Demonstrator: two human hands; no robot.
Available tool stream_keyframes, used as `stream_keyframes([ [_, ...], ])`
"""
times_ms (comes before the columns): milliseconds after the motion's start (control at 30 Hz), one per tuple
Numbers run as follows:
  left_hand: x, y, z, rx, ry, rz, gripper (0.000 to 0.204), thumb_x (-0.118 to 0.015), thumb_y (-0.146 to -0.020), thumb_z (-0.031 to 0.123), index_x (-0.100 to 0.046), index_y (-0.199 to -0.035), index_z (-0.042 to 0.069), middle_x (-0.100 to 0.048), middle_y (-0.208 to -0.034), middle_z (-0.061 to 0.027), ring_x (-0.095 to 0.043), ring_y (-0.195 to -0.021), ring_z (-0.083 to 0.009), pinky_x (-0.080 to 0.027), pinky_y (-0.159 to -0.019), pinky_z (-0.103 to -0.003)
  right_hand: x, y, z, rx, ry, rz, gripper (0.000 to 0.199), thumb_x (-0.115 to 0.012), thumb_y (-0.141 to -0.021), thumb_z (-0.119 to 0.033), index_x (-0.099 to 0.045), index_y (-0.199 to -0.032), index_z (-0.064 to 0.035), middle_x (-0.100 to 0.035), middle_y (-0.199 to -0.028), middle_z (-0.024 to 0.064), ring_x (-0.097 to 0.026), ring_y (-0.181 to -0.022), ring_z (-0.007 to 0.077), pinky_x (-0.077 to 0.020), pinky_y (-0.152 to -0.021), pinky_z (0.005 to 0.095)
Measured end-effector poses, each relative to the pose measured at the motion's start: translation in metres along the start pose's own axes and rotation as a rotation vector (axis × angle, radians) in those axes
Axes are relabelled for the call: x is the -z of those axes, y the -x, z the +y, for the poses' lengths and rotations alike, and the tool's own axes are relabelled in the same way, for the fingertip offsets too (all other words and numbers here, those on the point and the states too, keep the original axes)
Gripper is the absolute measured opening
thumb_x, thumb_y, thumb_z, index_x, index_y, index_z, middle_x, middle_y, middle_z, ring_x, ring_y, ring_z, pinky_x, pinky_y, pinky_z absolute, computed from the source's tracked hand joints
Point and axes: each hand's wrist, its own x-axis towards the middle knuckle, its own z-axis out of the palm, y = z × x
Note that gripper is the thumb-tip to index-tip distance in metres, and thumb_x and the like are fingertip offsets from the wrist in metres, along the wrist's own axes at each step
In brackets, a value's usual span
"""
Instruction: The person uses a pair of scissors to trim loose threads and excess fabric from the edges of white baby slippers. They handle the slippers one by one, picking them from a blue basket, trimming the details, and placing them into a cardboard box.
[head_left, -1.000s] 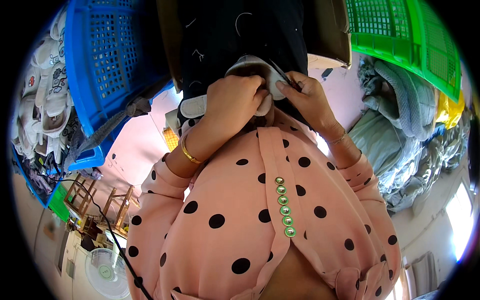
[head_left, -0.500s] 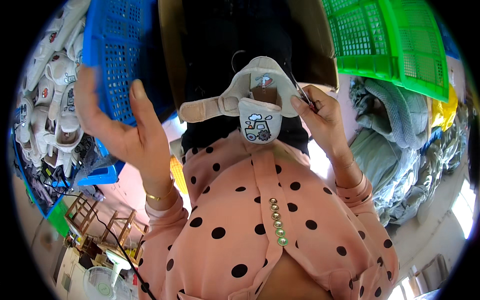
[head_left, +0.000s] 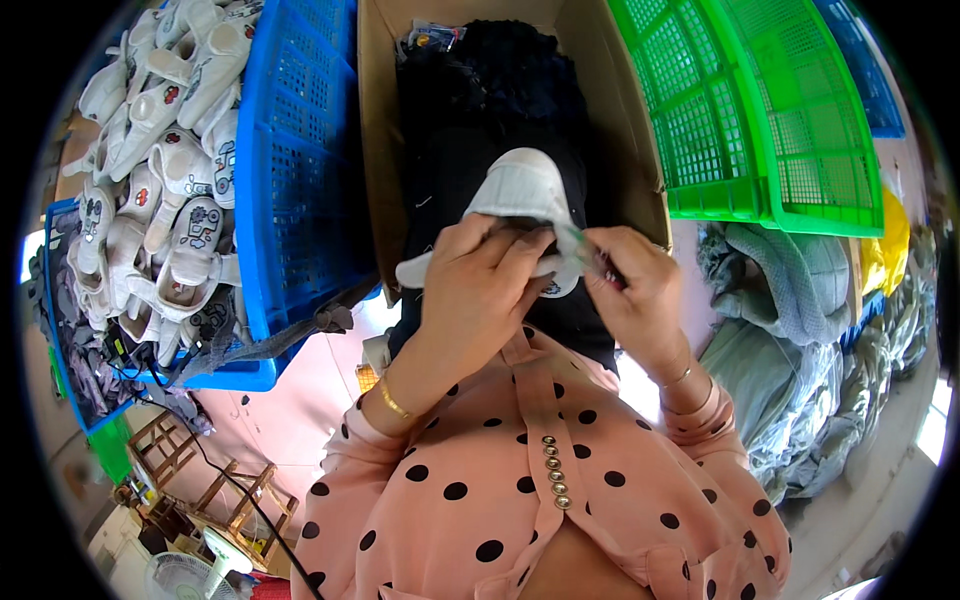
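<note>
In front of my chest, a small off-white fabric shoe (head_left: 522, 185) is held with its rounded end pointing away from me. My left hand (head_left: 475, 290) is closed on it, fingers bunched at the opening, while a strap end sticks out to the left. Part of a printed picture shows at the shoe's near edge; the rest is behind my fingers. My right hand (head_left: 640, 292) grips small scissors (head_left: 610, 274) close against the shoe's right edge. Motion smears the scissors, so I cannot tell whether the blades touch the fabric.
A cardboard box (head_left: 632, 120) with dark material stands ahead. To its left, a blue crate (head_left: 300, 170) adjoins a heap of similar white shoes (head_left: 180, 190). Green crates (head_left: 770, 130) stand at the right, above grey bundles (head_left: 775, 350). Wooden stools (head_left: 235, 500) and a fan are lower left.
My left hand has come in from the left and taken hold of the shoe. The shoe has been turned, mostly hiding its printed picture. My right hand has moved slightly nearer me with the scissors.
</note>
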Motion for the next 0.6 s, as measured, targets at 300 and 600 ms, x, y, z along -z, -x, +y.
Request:
stream_keyframes([
  [300, -0.004, 0.008, -0.019, 0.502, 1.114, 0.166, 0.022, -0.065, -0.092, 0.0, -0.066, -0.113, 0.003, -0.068, -0.107, -0.0034, -0.065, -0.098, -0.0137, -0.053, -0.083, -0.028, 0.001, 0.011, 0.022, -0.227, -0.374, 0.071, 0.055, -0.08, -0.081, -0.02, -0.058, -0.125, 0.0036, -0.07, -0.109, 0.0146, -0.066, -0.099, 0.0158, -0.0514, -0.089, 0.0281],
  [600, 0.016, -0.001, -0.013, 0.554, 1.341, 0.082, 0.031, -0.07, -0.092, 0.013, -0.062, -0.118, -0.001, -0.066, -0.105, -0.0059, -0.062, -0.092, -0.012, -0.051, -0.079, -0.024, -0.013, 0.002, 0.017, -0.03, -0.274, 0.159, 0.047, -0.079, -0.078, -0.002, -0.061, -0.121, 0.0016, -0.069, -0.116, 0.0115, -0.066, -0.092, 0.0124, -0.0526, -0.082, 0.0238],
])
